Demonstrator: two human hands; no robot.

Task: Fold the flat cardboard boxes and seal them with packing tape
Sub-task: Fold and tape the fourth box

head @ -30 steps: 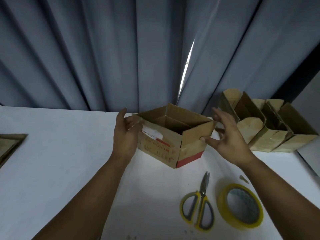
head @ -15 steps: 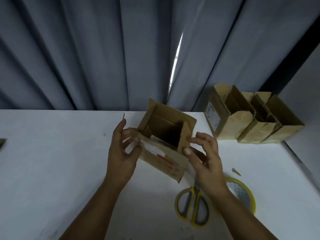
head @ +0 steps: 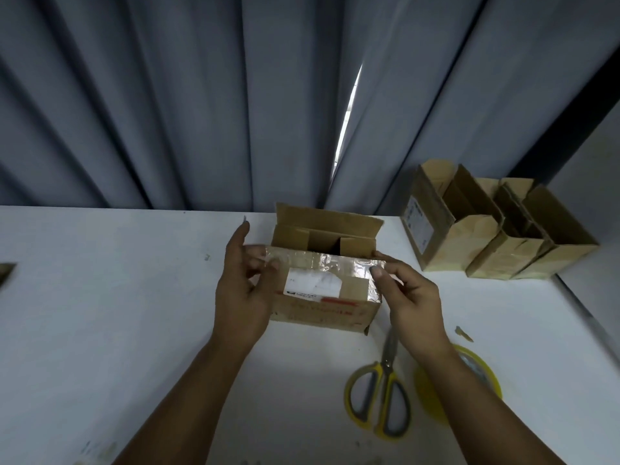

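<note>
A small brown cardboard box (head: 323, 312) stands on the white table (head: 100, 313), its long side facing me with a white label and old clear tape along the near flap. Its top is open, with the far flap upright. My left hand (head: 240, 290) holds the box's left end, thumb and fingers pinching the near flap's corner. My right hand (head: 409, 297) pinches the near flap's right corner. A yellow roll of packing tape (head: 476, 370) lies to the right, partly hidden under my right forearm.
Yellow-handled scissors (head: 379, 407) lie beside the tape roll. Three folded open boxes (head: 486, 236) stand in a row at the back right by the wall. A cardboard scrap (head: 464, 333) lies near the tape. Grey curtains hang behind the table. A flat cardboard corner (head: 6, 270) shows at the left edge.
The box has been turned from corner-on to long side facing me and brought nearer. Both hands have closed onto the near flap's corners.
</note>
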